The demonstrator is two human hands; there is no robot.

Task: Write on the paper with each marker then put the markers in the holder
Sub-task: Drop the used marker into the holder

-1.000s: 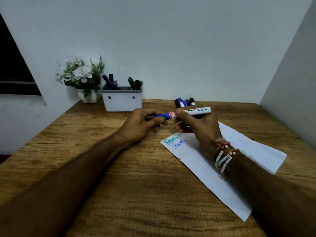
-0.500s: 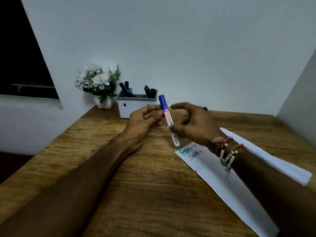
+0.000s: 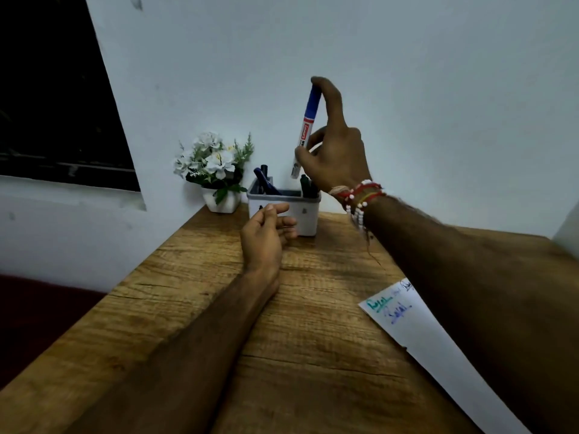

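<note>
Head view: right hand (image 3: 336, 151) pinches slim blue-capped marker (image 3: 305, 130) above boxy holder (image 3: 308, 211).

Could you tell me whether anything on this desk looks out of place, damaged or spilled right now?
Nothing stands out. The right hand holds the blue marker upright above the holder, the paper lies flat on the desk, and the flower pot stands upright.

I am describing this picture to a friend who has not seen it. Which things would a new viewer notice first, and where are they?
First, the right hand raised before the pale wall, holding a blue-capped marker nearly upright, cap up, above the white holder at the desk's far edge. Next, the left hand, empty, in front of the holder. Then the paper with green and blue writing, at the lower right.
</note>
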